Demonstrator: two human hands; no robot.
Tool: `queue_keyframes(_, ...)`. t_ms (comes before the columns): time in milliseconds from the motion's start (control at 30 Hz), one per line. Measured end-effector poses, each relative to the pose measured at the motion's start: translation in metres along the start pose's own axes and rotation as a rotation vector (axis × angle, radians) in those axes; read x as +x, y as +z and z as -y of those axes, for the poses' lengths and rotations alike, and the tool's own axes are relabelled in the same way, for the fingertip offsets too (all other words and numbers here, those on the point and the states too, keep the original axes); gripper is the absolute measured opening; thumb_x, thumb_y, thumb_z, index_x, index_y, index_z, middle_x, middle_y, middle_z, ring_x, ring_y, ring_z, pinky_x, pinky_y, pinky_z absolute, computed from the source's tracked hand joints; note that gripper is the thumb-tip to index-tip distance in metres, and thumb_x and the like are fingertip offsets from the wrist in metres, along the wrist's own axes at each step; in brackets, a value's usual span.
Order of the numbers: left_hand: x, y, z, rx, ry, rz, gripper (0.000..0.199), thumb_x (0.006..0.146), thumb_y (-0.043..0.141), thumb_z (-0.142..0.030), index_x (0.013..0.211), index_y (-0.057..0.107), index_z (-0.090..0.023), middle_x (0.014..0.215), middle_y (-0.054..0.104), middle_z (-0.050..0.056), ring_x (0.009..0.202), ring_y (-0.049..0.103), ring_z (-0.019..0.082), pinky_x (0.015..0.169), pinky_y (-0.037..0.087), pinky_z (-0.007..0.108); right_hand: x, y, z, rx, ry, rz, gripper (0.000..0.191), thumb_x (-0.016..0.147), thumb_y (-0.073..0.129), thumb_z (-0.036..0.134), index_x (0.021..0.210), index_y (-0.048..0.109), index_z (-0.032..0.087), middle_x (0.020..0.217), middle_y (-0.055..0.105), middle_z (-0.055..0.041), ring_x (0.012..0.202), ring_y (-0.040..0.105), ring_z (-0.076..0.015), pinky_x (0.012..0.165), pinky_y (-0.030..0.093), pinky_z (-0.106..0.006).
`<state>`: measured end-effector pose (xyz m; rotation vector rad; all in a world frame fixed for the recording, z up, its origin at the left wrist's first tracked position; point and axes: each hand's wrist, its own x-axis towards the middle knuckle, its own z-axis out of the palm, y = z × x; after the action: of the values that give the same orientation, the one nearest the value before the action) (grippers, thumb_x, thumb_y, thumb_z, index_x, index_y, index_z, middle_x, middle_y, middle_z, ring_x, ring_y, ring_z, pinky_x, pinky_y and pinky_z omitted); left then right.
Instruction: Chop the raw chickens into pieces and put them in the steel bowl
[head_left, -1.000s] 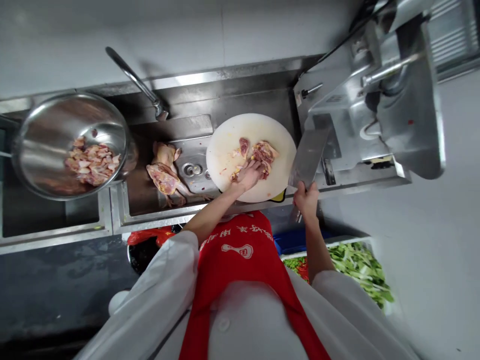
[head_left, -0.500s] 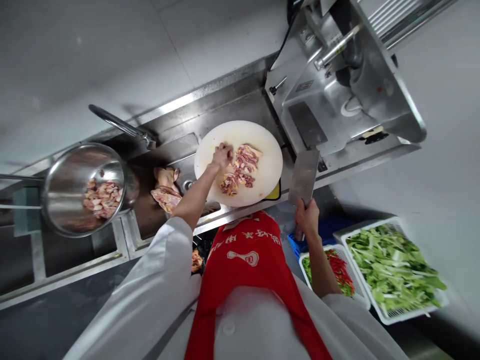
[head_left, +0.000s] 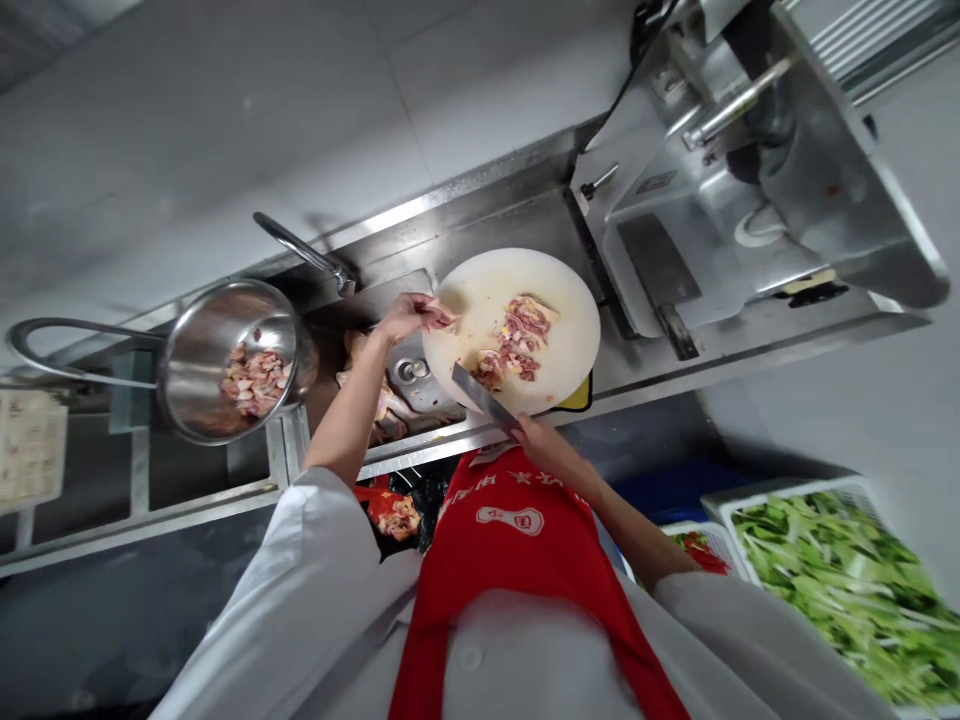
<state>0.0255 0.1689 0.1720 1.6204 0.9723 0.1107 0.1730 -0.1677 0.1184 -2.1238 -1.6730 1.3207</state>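
A round white cutting board (head_left: 574,345) lies across the sink counter, with chopped raw chicken (head_left: 529,325) near its middle. At the board's left edge, my left hand (head_left: 403,316) pinches a piece of raw chicken (head_left: 441,317). My right hand (head_left: 546,447) grips a cleaver (head_left: 480,392) by its handle at the near edge. The blade is seen nearly edge-on, slanting over the board beside the nearest chopped bits. Under my left forearm, larger chicken pieces (head_left: 386,405) lie in the sink, partly hidden.
A steel pot (head_left: 180,375) with cut meat stands at left, below the faucet (head_left: 300,245). On the right are a steel machine (head_left: 720,220) and another cleaver (head_left: 660,262) on it. Baskets of leafy greens (head_left: 832,560) and red chillies (head_left: 703,552) sit low at right.
My left hand has moved left from the board's middle to its edge, with chicken in its fingers. My right hand has brought the cleaver from the right over the board. The view has shifted.
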Motion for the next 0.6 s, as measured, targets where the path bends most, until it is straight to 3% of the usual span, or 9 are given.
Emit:
queue_keyframes(100, -0.021, -0.004, -0.012, -0.068, 0.053, -0.086, 0.038, 0.072, 0.080, -0.040, 0.090, 0.065, -0.010, 0.090, 0.076, 0.013, 0.073, 0.072, 0.018, 0.056, 0.050, 0.022, 0.027, -0.001, 0.004, -0.057, 0.059, -0.019, 0.029, 0.103, 0.038, 0.031, 0.117, 0.055, 0.013, 0.100, 0.072, -0.0141, 0.094, 0.067, -0.0231, 0.077, 0.040, -0.027)
queue_keyframes(200, -0.032, 0.023, -0.009, -0.156, 0.095, -0.092, 0.040, 0.074, 0.077, -0.042, 0.095, 0.064, -0.010, 0.093, 0.075, 0.013, 0.073, 0.071, 0.018, 0.057, 0.051, 0.023, 0.040, -0.015, -0.006, -0.111, 0.151, -0.125, 0.032, 0.103, 0.035, 0.032, 0.121, 0.054, 0.013, 0.102, 0.071, -0.0168, 0.098, 0.067, -0.0261, 0.080, 0.041, -0.029)
queue_keyframes(300, -0.033, 0.068, 0.016, -0.119, 0.039, -0.071, 0.039, 0.073, 0.077, -0.037, 0.100, 0.065, -0.011, 0.091, 0.074, 0.011, 0.073, 0.070, 0.018, 0.062, 0.053, 0.027, 0.042, -0.027, -0.017, -0.163, 0.206, -0.161, 0.033, 0.103, 0.035, 0.032, 0.122, 0.053, 0.012, 0.102, 0.070, -0.0176, 0.098, 0.067, -0.0282, 0.079, 0.042, -0.030)
queue_keyframes(400, -0.032, 0.100, 0.054, 0.091, -0.031, -0.286, 0.036, 0.064, 0.082, -0.026, 0.094, 0.067, -0.011, 0.094, 0.071, 0.010, 0.082, 0.068, 0.021, 0.075, 0.055, 0.033, 0.038, -0.033, -0.015, -0.197, 0.235, -0.150, 0.032, 0.103, 0.035, 0.032, 0.121, 0.053, 0.012, 0.100, 0.070, -0.0175, 0.095, 0.068, -0.0282, 0.076, 0.042, -0.031)
queue_keyframes(467, -0.040, 0.104, 0.077, 0.173, -0.045, -0.485, 0.032, 0.066, 0.078, -0.023, 0.094, 0.068, -0.012, 0.099, 0.069, 0.011, 0.088, 0.066, 0.021, 0.080, 0.054, 0.033, 0.034, -0.038, -0.002, -0.206, 0.225, -0.141, 0.031, 0.103, 0.035, 0.029, 0.120, 0.053, 0.012, 0.099, 0.070, -0.0183, 0.093, 0.068, -0.0283, 0.076, 0.043, -0.032)
queue_keyframes(533, -0.056, 0.096, 0.096, 0.173, -0.066, -0.626, 0.025, 0.076, 0.069, -0.026, 0.098, 0.067, -0.013, 0.099, 0.067, 0.009, 0.087, 0.064, 0.018, 0.078, 0.053, 0.029, 0.031, -0.047, 0.020, -0.201, 0.173, -0.156, 0.031, 0.102, 0.033, 0.026, 0.120, 0.054, 0.011, 0.097, 0.070, -0.0195, 0.091, 0.068, -0.0295, 0.077, 0.044, -0.033)
queue_keyframes(600, -0.078, 0.085, 0.110, 0.153, -0.103, -0.611, 0.022, 0.085, 0.058, -0.027, 0.102, 0.064, -0.014, 0.093, 0.067, 0.007, 0.083, 0.062, 0.015, 0.071, 0.051, 0.025, 0.033, -0.060, 0.048, -0.171, 0.113, -0.241, 0.035, 0.102, 0.029, 0.027, 0.123, 0.052, 0.010, 0.094, 0.069, -0.0203, 0.091, 0.068, -0.0313, 0.079, 0.045, -0.036)
